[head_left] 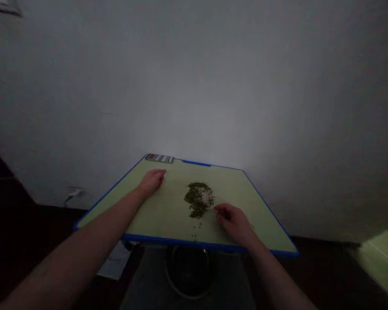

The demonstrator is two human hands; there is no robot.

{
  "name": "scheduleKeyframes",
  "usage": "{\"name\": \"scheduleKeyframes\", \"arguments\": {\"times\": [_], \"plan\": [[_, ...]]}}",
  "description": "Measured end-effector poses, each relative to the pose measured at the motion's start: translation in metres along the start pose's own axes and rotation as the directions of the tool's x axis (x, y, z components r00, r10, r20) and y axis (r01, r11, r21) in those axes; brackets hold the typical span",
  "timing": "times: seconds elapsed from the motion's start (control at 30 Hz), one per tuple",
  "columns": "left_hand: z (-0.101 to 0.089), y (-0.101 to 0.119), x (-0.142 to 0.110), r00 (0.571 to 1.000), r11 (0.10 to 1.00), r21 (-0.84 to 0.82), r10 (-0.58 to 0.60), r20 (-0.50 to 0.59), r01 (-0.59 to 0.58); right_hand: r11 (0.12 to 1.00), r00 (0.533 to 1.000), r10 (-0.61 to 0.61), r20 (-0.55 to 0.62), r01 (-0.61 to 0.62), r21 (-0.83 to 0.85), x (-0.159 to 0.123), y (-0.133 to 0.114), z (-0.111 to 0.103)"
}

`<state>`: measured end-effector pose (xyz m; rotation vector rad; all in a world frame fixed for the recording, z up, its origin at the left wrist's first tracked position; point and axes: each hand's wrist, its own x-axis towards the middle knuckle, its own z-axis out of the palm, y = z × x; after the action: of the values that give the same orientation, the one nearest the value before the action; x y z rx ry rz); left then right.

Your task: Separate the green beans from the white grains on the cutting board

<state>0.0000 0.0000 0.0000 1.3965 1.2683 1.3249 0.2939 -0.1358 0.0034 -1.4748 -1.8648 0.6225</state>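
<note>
A pile of small dark green grains point(194, 197) lies on a pale yellow-green board point(171, 217), with a whitish patch of grains point(207, 197) on its right side. A few loose grains point(195, 235) are scattered toward the near edge. My right hand point(233, 221) is at the pile's lower right, thumb and fingers drawn together. A thin pale line shows between its fingertips and the pile; whether it is held is too dim to tell. My left hand point(152, 181) rests on the board left of the pile, fingers curled, apart from the grains.
A phone-like or calculator-like flat device point(159, 158) lies at the board's far left corner. Blue edging point(181, 242) runs around the board. Below the near edge is a dark round pot point(191, 275). A pale wall point(194, 86) rises behind. Papers point(115, 260) lie lower left.
</note>
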Motion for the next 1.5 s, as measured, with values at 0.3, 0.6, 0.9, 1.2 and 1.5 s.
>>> {"name": "scheduleKeyframes", "arguments": {"times": [0.3,0.6,0.9,1.2,1.5], "plan": [[0.001,0.007,-0.002,1.000,0.999,0.042,0.016,-0.004,-0.016,0.998,0.989,-0.050,0.139,0.054,-0.026,0.010,-0.015,0.018],[0.000,0.004,0.000,1.000,1.000,0.001,0.017,0.019,-0.017,0.999,0.987,-0.006,0.163,0.011,-0.031,-0.009,-0.021,0.016],[0.000,0.003,0.001,1.000,0.999,0.029,0.019,0.011,-0.020,0.998,0.988,0.070,0.138,-0.069,-0.012,-0.026,-0.023,0.010],[-0.001,-0.006,0.006,0.999,0.999,0.022,0.040,0.020,-0.040,0.992,0.991,0.017,0.134,-0.034,0.118,-0.016,-0.026,0.010],[0.000,-0.003,0.004,1.000,1.000,0.010,0.018,0.017,-0.018,0.962,0.920,-0.272,0.283,0.266,0.060,0.012,-0.067,0.043]]}}
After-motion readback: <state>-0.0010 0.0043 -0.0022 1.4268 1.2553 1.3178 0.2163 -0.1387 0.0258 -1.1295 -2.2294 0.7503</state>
